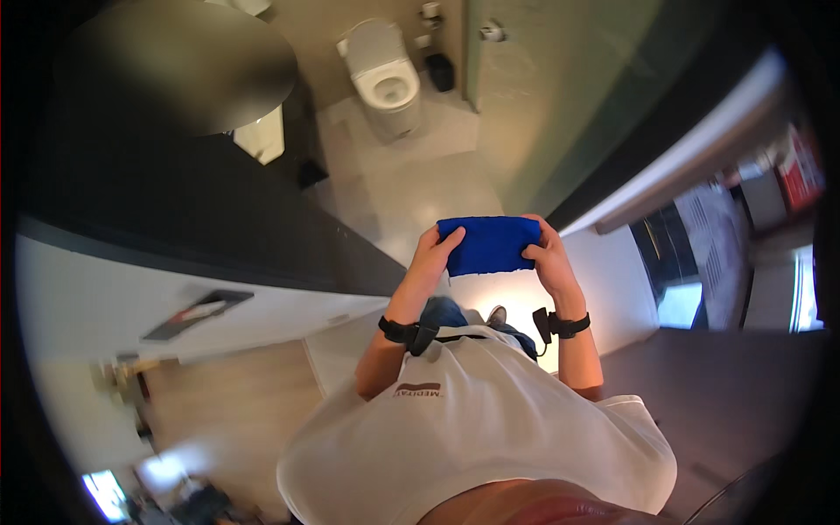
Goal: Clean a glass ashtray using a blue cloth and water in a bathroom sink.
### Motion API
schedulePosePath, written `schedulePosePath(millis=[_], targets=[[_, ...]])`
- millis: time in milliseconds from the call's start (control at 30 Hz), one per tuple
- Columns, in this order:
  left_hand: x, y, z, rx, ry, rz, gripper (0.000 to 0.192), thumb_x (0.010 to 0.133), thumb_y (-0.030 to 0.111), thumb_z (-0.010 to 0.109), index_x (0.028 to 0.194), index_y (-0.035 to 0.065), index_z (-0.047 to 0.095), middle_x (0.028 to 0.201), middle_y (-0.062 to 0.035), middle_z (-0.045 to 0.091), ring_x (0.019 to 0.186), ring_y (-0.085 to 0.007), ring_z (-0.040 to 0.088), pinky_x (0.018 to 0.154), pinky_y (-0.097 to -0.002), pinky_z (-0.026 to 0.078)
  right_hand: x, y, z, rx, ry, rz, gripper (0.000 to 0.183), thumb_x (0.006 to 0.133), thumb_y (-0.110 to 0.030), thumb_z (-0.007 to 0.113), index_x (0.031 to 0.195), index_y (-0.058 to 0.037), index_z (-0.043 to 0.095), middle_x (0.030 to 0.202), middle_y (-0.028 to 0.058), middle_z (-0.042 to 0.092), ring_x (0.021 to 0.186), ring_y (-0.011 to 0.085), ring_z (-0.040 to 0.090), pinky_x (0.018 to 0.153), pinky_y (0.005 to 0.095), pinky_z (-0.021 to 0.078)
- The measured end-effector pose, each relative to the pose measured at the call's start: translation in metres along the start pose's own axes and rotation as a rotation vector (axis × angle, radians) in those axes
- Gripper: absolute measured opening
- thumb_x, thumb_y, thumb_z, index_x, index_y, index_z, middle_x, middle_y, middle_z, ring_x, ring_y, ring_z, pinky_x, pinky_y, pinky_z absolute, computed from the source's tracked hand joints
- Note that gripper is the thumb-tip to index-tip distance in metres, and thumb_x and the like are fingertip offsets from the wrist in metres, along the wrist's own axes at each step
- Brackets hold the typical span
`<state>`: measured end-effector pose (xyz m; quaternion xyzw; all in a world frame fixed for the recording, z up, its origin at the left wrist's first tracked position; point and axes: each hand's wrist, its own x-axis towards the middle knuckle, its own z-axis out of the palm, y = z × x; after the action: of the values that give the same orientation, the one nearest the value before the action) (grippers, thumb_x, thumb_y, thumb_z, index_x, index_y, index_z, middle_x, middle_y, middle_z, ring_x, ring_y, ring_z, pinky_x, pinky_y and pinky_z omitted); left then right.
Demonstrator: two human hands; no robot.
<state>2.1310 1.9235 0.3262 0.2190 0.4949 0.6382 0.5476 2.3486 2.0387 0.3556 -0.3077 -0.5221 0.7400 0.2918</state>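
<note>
A blue cloth (489,246), folded to a rectangle, is stretched between my two hands in front of my body. My left hand (441,246) grips its left edge, the thumb lying on top. At the opposite edge my right hand (548,252) pinches the cloth, also with the thumb above and the other fingers mostly hidden behind it. A few loose threads hang from the lower edge. Each wrist wears a black strap with a small device.
Ahead, past a doorway, stand a toilet (394,85) with its lid raised and a black bin (440,72). A frosted glass door (551,79) is at the right of them. A dark door or panel (197,216) spans the left, near a white basin (262,138).
</note>
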Motion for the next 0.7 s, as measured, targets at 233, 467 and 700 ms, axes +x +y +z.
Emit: schedulePosePath(millis=[233, 467, 700], targets=[[0.031, 0.022, -0.007, -0.128, 0.488, 0.013, 0.040, 0.106, 0.040, 0.060, 0.111, 0.0004, 0.067, 0.101, -0.0074, 0.073, 0.086, -0.0142, 0.070, 0.076, -0.0299, 0.057, 0.123, 0.006, 0.019, 0.200, -0.283, 0.208, 0.022, 0.104, -0.020, 0.056, 0.115, -0.0023, 0.065, 0.099, 0.0016, 0.068, 0.092, 0.0098, 0.062, 0.084, 0.0258, 0.0490], [0.079, 0.058, -0.027, -0.461, 0.566, 0.086, 0.035, 0.104, 0.036, 0.064, 0.113, 0.0022, 0.064, 0.103, -0.0093, 0.071, 0.088, -0.0192, 0.073, 0.075, -0.0345, 0.063, 0.231, 0.033, 0.055, -0.044, -0.346, 0.168, 0.024, 0.107, -0.026, 0.056, 0.103, -0.0048, 0.066, 0.089, -0.0032, 0.063, 0.081, 0.0059, 0.057, 0.074, 0.0239, 0.0465], [0.176, 0.128, -0.127, -0.581, 0.293, 0.205, 0.029, 0.096, 0.017, 0.065, 0.119, -0.0008, 0.065, 0.114, -0.0168, 0.072, 0.099, -0.0293, 0.075, 0.089, -0.0423, 0.063, 0.403, -0.013, 0.140, -0.176, -0.577, 0.074, 0.025, 0.107, -0.025, 0.058, 0.099, -0.0033, 0.068, 0.086, -0.0056, 0.063, 0.078, 0.0031, 0.054, 0.073, 0.0226, 0.0441]])
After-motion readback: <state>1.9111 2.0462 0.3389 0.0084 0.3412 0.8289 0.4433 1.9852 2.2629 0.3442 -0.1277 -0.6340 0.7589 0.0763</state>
